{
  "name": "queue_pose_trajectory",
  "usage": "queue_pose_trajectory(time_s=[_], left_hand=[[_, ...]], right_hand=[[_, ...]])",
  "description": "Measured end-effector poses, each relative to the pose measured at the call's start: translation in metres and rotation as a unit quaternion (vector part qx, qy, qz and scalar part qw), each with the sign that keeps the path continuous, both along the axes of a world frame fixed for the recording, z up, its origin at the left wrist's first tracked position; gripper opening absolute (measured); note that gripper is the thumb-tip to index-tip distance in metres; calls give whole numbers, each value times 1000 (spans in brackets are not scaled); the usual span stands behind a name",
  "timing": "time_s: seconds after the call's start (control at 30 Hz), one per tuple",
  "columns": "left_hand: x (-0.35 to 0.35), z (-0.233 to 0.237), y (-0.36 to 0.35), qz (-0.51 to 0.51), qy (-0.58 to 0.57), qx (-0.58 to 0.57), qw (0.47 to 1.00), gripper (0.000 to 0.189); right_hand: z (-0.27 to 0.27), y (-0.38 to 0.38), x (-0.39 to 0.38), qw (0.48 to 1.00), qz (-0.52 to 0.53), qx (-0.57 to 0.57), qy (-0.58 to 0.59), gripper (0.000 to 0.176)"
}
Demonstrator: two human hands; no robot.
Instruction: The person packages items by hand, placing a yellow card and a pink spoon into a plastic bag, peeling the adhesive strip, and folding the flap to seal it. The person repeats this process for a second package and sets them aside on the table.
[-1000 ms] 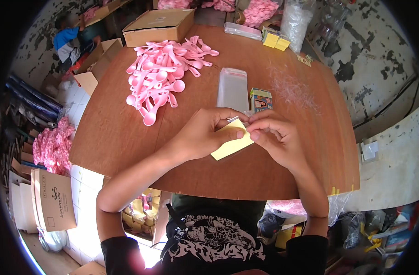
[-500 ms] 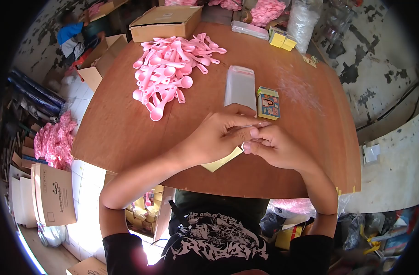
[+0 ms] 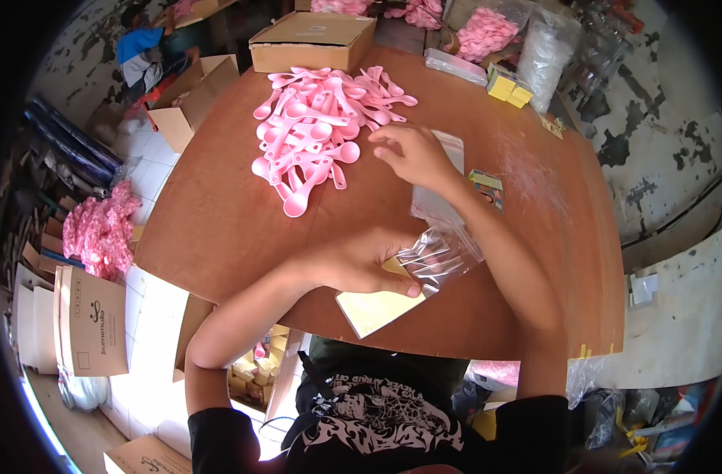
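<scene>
My left hand (image 3: 365, 261) is closed around a clear plastic bag (image 3: 449, 259) with a yellow card (image 3: 375, 310) inside its lower part. The bag's mouth fans out to the right, over the table near the front edge. Farther forward, my right hand (image 3: 416, 158) is raised above the table with bent fingers apart and nothing in them. Its fingertips are just right of a heap of pink plastic spoons (image 3: 309, 130). Under my right hand and wrist lies a stack of clear bags (image 3: 453, 150), partly covered. A small stack of printed cards (image 3: 487, 188) shows beside my forearm.
A closed cardboard box (image 3: 313, 43) stands behind the spoons on the wooden table (image 3: 226, 213). Yellow card packs (image 3: 508, 85) and a clear plastic roll (image 3: 548, 59) are at the back right. Another person (image 3: 142, 55) is at the far left, near an open carton (image 3: 191, 103).
My right hand has left the bag and moved forward and left toward the spoons. My left hand has lowered slightly with the bag, and more of the yellow card now shows.
</scene>
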State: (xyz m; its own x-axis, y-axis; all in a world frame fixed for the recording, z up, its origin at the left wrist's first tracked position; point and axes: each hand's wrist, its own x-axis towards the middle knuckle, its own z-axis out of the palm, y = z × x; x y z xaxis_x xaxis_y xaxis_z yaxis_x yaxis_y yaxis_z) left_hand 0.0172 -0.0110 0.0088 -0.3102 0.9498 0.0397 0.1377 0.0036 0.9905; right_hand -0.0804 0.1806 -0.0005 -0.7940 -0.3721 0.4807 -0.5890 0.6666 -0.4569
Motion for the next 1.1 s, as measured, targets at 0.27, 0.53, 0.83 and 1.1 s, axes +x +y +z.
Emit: queue_pose_trajectory(time_s=[0.27,0.53,0.83,1.1], left_hand=[[-2,-4,-2,-9,-31,20,999,32],[-3,-8,3,9,12,38,999,34],[-5,-10,3,85,-31,29,996,37],[-3,-3,1,161,-57,8,985,34]], right_hand=[[-17,-32,-25,998,-18,65,20,13],[-1,16,-14,988,-14,154,10,11],[-4,-10,-12,963,-13,235,131,25],[51,45,73,949,-64,-307,9,59]])
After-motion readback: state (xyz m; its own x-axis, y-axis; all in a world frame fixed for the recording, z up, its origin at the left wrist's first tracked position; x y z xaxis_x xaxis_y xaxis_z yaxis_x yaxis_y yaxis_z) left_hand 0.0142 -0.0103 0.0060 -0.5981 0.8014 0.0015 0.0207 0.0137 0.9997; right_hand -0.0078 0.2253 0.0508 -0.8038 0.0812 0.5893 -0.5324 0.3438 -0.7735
